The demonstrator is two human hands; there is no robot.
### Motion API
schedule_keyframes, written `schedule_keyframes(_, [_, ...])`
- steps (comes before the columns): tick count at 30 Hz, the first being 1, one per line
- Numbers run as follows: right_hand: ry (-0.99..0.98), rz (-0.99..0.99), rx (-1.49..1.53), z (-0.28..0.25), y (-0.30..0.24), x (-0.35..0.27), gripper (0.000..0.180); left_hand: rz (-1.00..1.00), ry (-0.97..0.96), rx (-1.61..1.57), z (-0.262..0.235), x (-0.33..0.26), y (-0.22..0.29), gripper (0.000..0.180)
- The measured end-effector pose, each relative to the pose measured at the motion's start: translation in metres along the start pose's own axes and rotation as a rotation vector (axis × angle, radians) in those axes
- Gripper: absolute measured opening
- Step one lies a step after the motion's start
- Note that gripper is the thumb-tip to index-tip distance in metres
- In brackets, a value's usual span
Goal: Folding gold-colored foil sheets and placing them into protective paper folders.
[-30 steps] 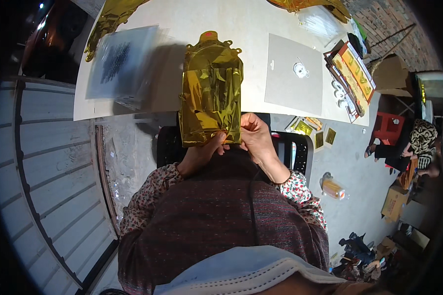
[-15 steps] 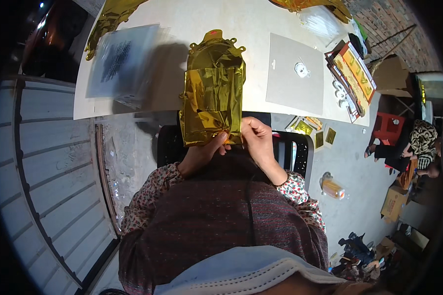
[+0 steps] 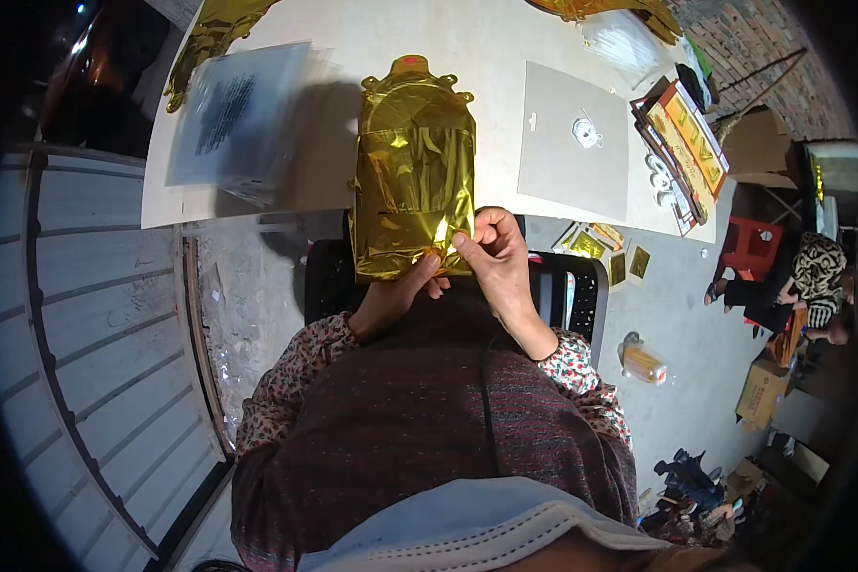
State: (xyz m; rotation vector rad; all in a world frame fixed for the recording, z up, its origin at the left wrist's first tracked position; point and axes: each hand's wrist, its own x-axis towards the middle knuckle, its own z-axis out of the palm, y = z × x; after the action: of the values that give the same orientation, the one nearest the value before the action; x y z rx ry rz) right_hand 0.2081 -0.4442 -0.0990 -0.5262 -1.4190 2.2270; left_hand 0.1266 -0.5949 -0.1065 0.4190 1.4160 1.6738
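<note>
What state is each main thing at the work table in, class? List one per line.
Gold foil: folded over, creased, held in both hands
Left hand: closed on the foil's lower edge
Right hand: pinching the foil near its lower right corner
Clear plastic sheets: stacked unevenly
Grey card: lying flat
Small white item: resting on the card

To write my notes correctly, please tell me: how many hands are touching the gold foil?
2: the left hand at the bottom edge of the gold foil, the right hand at its lower right. Some fingers are hidden.
</note>
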Motion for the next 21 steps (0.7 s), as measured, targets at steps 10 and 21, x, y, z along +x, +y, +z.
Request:
schedule_keyframes(10, [0.003,0.3,0.106,0.005,-0.012,-0.001,0.011,0.025,-0.035,0.033,-0.001,-0.004,0.005,0.028])
schedule_keyframes(21, [-0.034,0.365,0.075,-0.032,-0.005,0.003,0.004,-0.102,0.014,-0.442,-0.043,-0.023,0.006,0.047])
